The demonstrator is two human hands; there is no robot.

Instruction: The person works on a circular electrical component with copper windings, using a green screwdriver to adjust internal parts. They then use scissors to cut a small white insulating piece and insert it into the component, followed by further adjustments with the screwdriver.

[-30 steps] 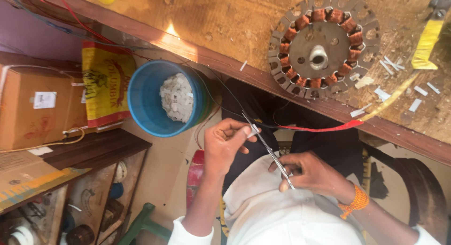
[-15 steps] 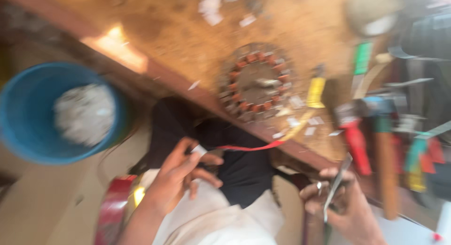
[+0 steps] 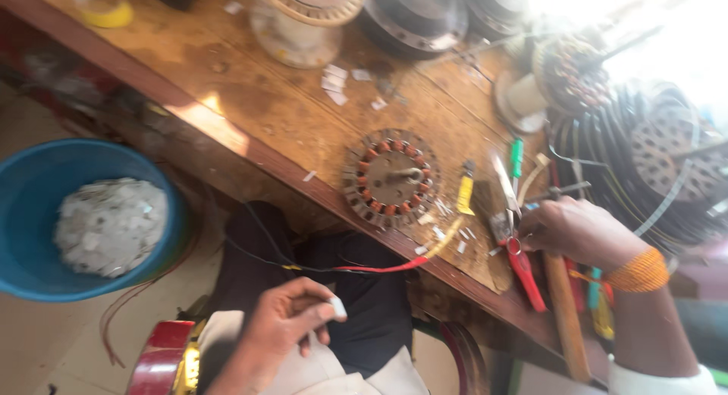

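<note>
two hands work apart: the left hand [image 3: 284, 319] pinches a small white piece [image 3: 338, 307] in a closed grip over the lap, while the right hand [image 3: 580, 230] closes on red-handled pliers [image 3: 519, 260] on the counter [image 3: 265, 114], just right of the wound stator [image 3: 390, 179].

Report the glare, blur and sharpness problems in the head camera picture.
Head view: strong glare washes out the top right corner over the dark ribbed motor housing; motion blur softens everything, including the right hand, left hand and blue bucket; the wound stator on the wooden bench stays recognisable.
</note>
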